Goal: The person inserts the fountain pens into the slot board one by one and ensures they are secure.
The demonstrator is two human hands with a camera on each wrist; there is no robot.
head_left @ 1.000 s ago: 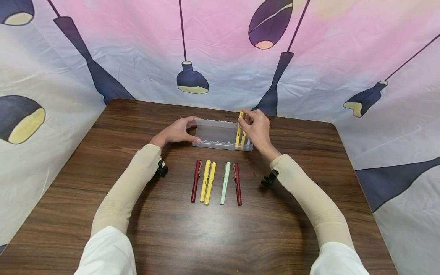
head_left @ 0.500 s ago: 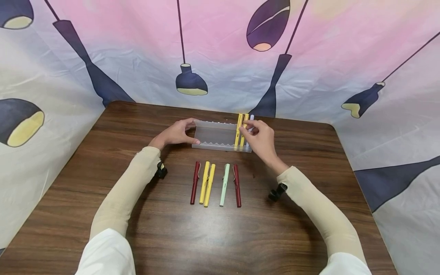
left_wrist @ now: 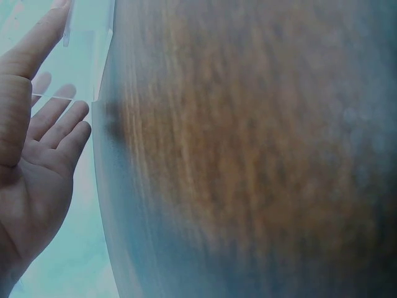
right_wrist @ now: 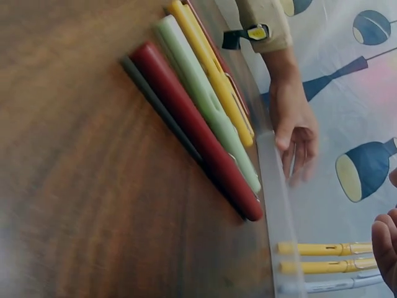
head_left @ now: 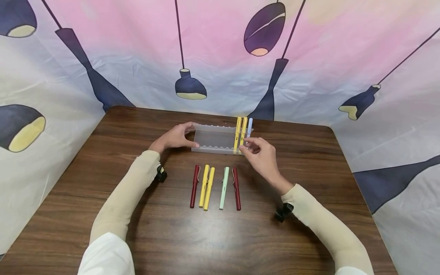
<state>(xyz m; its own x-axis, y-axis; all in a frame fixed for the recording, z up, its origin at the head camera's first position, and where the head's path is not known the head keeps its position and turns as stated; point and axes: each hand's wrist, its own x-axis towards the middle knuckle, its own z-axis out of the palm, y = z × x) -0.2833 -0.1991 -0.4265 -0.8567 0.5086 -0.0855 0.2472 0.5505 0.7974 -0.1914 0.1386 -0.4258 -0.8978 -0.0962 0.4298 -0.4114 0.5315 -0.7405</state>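
Observation:
A clear plastic pen rack [head_left: 214, 136] with notched edges stands toward the back of the table. My left hand [head_left: 174, 136] holds its left end, thumb at the front corner and fingers behind. Two yellow pens [head_left: 237, 133] and a pale blue pen [head_left: 249, 125] lie side by side in the notches at the rack's right end. Just in front of that end is my right hand [head_left: 264, 159], fingers loosely bent and nothing in them. Nearer lie a dark red pen [head_left: 194, 187], two yellow pens [head_left: 209, 189], a mint green pen [head_left: 224, 189] and another dark red pen [head_left: 236, 189].
The dark wood table [head_left: 165, 236] runs back to a printed cloth backdrop [head_left: 144, 57] with hanging lamps on it. Cloth also rises along both sides. A small black camera [head_left: 284, 212] sits at the right wrist.
My right hand has let go of the left yellow pen in the rack and drawn back toward the front, fingers loosening. My left hand has stayed at the rack's left end.

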